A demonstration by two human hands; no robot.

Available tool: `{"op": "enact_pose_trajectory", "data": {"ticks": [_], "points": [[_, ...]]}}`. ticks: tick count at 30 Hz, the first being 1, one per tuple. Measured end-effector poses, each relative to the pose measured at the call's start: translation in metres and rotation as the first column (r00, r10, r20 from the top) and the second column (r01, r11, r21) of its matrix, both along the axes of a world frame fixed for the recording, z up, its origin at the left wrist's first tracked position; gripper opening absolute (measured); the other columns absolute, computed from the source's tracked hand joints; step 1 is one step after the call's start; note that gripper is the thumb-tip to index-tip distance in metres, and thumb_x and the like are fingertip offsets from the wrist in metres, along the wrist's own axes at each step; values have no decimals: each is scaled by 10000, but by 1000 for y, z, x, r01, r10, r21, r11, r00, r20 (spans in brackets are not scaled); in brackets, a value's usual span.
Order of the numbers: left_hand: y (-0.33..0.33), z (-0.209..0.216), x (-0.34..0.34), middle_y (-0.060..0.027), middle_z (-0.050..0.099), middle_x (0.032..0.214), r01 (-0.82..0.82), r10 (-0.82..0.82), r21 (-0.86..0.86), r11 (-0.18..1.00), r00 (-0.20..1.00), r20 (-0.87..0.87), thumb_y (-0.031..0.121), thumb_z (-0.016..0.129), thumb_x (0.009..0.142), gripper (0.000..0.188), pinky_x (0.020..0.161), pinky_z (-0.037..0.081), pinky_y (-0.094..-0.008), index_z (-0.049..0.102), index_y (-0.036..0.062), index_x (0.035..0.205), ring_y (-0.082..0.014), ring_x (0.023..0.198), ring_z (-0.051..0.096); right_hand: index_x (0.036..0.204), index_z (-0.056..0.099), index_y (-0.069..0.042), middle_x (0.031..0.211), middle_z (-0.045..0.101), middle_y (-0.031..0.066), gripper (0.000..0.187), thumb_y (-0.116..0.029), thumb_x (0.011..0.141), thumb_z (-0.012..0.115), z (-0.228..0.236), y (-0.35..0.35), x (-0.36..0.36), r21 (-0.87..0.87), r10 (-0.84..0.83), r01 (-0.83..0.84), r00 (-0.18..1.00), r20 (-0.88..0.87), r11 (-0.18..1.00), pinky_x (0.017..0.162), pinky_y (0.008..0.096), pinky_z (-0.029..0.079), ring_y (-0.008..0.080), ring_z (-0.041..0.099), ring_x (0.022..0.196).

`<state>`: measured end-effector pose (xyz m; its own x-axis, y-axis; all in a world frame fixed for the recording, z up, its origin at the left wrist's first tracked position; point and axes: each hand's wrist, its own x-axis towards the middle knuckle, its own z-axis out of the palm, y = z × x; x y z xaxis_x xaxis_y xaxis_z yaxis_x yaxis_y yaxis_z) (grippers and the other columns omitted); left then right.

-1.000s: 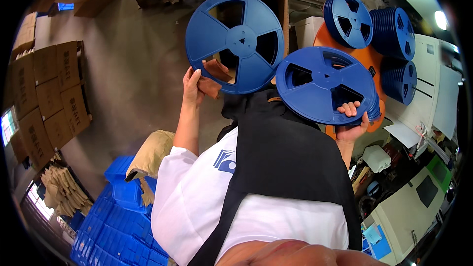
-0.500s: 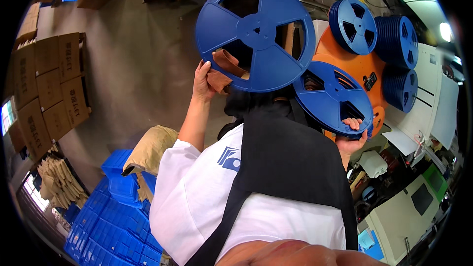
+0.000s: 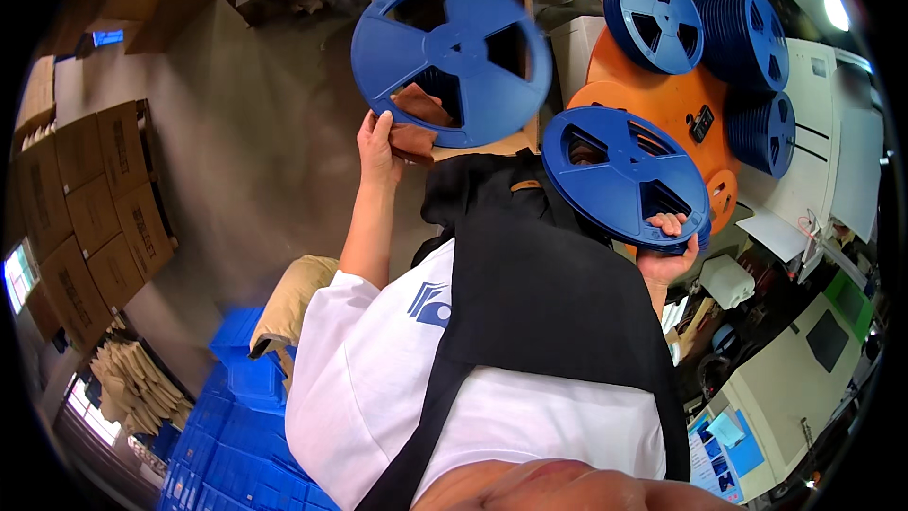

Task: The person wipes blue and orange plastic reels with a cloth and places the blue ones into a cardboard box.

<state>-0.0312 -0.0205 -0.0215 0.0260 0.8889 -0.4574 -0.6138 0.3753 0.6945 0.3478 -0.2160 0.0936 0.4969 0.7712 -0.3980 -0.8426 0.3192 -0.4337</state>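
Note:
My left hand [image 3: 378, 147] grips the lower left rim of a large blue plastic reel [image 3: 463, 49] with wedge-shaped cutouts. A brown cloth [image 3: 412, 140] is pinched at that rim, and part of it shows through a cutout. Behind and beneath this reel is an open cardboard box [image 3: 487, 145], its inside mostly hidden. Farther right, my right hand [image 3: 670, 255] clasps the near edge of a tilted stack of similar blue reels [image 3: 615, 191]. Its fingers curl over the top reel through a cutout, with the thumb on the outer edge.
Beside the box stands an orange round surface [image 3: 653, 95] carrying more stacked reels [image 3: 654, 19] and a small black device [image 3: 701, 123]. Blue crates [image 3: 246, 435] and a tan sack [image 3: 295, 301] lie at my left. Stacked cartons [image 3: 95, 199] stand farther left; pale machinery [image 3: 790, 397] is at right.
The left reel looks smaller and farther from me, now in front of the box opening. Both hands keep their holds. The whole view has shifted slightly.

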Motion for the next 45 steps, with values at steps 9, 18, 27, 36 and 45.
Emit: {"op": "enact_pose_trajectory", "data": {"ticks": [9, 18, 27, 36, 45], "points": [[55, -113, 53, -43, 622, 919, 151, -105, 28, 988, 799, -592, 79, 511, 884, 189, 782, 453, -279, 577, -2, 1041, -141, 849, 576, 995, 518, -48, 755, 458, 25, 301, -287, 815, 553, -9, -12, -1, -25, -67, 68, 997, 24, 997, 810, 350, 395, 170, 453, 743], [134, -185, 157, -57, 633, 923, 380, -284, -104, 919, 456, -844, 106, 568, 864, 200, 784, 456, -296, 578, -1, 1033, -150, 875, 589, 1001, 519, -53, 757, 451, 19, 307, -300, 821, 542, -11, -31, -11, -110, -177, 182, 983, 54, 977, 800, 348, 399, 166, 449, 740], [98, -211, 128, -46, 612, 1058, 380, -446, -233, 895, 758, -475, 51, 551, 858, 305, 893, 410, -258, 567, 30, 1162, -144, 1017, 556, 1006, 511, -66, 739, 431, 13, 306, -304, 820, 564, -15, -24, -8, -83, -148, 155, 985, 83, 984, 784, 338, 389, 152, 432, 720], [22, -95, 55, -94, 567, 1229, 514, -454, -112, 850, 609, -650, -11, 597, 841, 476, 965, 417, -280, 477, 32, 1299, -188, 1145, 537, 895, 420, -94, 634, 435, -5, 292, -291, 833, 627, 5, 13, 13, 300, 186, -202, 979, 82, 932, 677, 302, 381, 120, 441, 596], [21, 56, 98, 4, 477, 1346, 986, 289, 133, -96, 156, -944, -6, 652, 684, 643, 641, 500, -312, 534, 276, 1250, -192, 879, 557, 849, 444, -85, 567, 472, -21, 316, -332, 840, 640, 3, 31, 13, 444, 410, -404, 908, 87, 800, 617, 279, 425, 101, 482, 505]]}}
